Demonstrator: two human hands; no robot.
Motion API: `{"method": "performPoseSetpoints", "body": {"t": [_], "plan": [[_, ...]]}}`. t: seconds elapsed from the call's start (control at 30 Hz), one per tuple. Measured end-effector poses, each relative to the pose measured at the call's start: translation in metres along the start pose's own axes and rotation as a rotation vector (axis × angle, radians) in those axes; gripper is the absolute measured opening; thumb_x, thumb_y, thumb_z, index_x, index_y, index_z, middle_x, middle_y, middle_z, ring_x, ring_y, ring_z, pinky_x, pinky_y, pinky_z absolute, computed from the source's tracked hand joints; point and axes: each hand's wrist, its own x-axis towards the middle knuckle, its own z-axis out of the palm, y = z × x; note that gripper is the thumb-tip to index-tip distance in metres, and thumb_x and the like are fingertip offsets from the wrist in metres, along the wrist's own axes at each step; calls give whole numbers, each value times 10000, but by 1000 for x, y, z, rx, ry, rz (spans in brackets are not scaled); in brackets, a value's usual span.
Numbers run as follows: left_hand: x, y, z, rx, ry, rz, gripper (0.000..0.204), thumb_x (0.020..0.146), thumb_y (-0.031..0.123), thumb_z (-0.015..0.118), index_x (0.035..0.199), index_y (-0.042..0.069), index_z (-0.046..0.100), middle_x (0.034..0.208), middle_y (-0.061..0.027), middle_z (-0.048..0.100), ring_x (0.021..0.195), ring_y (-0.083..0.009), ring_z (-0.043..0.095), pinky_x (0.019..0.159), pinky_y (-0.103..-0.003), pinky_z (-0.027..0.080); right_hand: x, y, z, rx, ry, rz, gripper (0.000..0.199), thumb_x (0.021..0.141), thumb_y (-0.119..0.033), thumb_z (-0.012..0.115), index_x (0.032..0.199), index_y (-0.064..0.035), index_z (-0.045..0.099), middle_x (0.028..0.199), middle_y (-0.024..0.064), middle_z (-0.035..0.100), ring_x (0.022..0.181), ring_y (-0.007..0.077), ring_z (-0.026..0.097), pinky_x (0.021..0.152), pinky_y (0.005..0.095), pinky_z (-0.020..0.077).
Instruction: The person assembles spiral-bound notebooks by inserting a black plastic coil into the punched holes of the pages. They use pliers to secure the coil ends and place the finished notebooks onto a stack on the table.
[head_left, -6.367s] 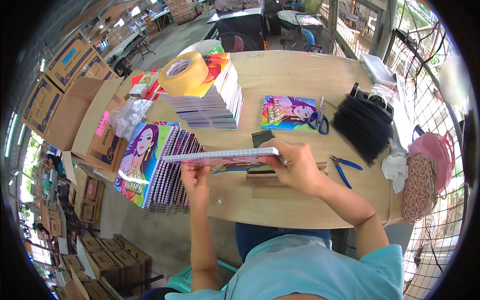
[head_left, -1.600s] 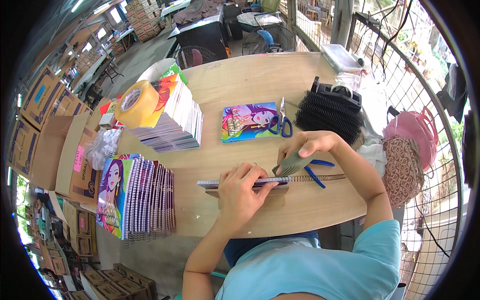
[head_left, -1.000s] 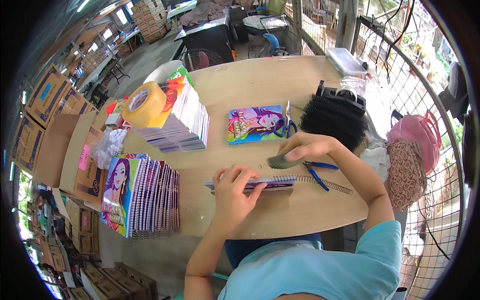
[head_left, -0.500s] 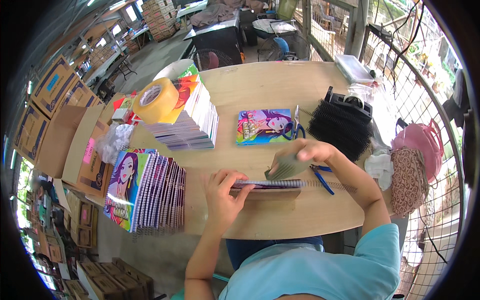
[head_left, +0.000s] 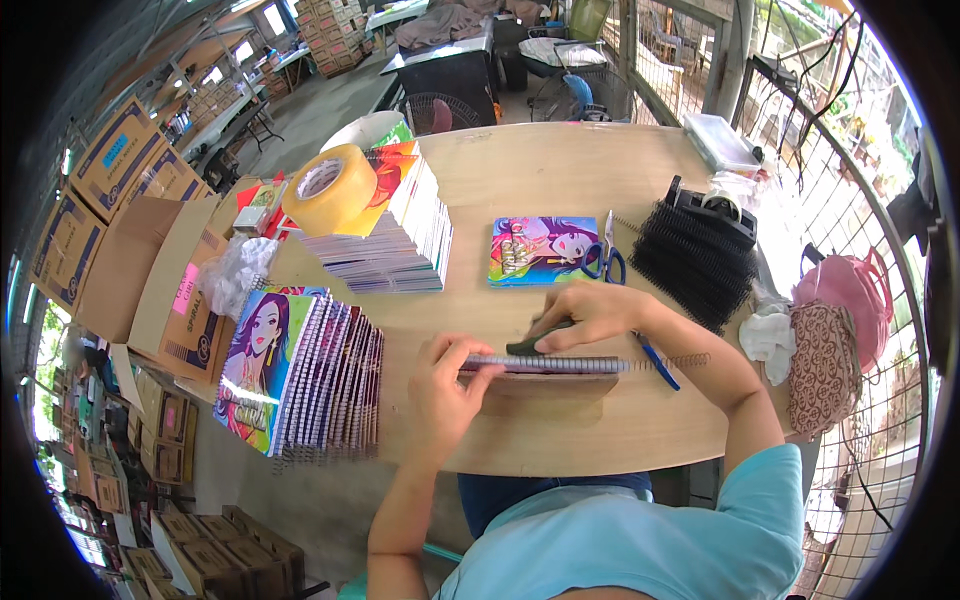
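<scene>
A notebook stands with its spine upward near the table's front edge, a wire coil running along the spine. The coil's free tail sticks out past the right end. My left hand pinches the notebook's left end between thumb and fingers. In my right hand is a dark green flat pad, held down at the spine, left of its middle; the fingers partly hide it. Blue-handled pliers lie under my right forearm, partly hidden. Blue-handled scissors rest beside a flat colourful notebook farther back.
Coil-bound notebooks are stacked at the left. Behind them a tall booklet stack carries a tape roll. Black coils and a tape dispenser sit at the right. An open carton stands left of the table.
My right hand has come down and left, bringing the green pad from above the spine onto it. The left hand keeps its hold on the notebook. The whole view has shifted slightly.
</scene>
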Motion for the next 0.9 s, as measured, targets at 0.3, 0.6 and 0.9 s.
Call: {"method": "performPoseSetpoints", "body": {"t": [0.3,0.6,0.9], "plan": [[-2,-13,-18,22,36,-70,228,720,13,790,900,31,653,876,-63,634,786,-192,622,658,-307,501,16,3,3,117,47,-10,578,880,-500,593,1113,21,687,1071,177,678,979,250,624,850,364,473],[1,-23,-14,-35,33,-17,245,704,-8,802,899,29,657,869,-73,631,768,-187,636,649,-286,532,30,21,11,603,-16,-206,508,870,-440,636,1139,-12,692,1096,216,650,965,302,622,849,392,481],[-1,-30,-16,-70,46,-72,412,665,24,836,1022,21,630,954,-80,636,762,-179,648,661,-295,546,44,-12,9,274,-23,-130,569,891,-489,580,1038,49,694,993,168,675,923,239,612,803,370,473]]}}
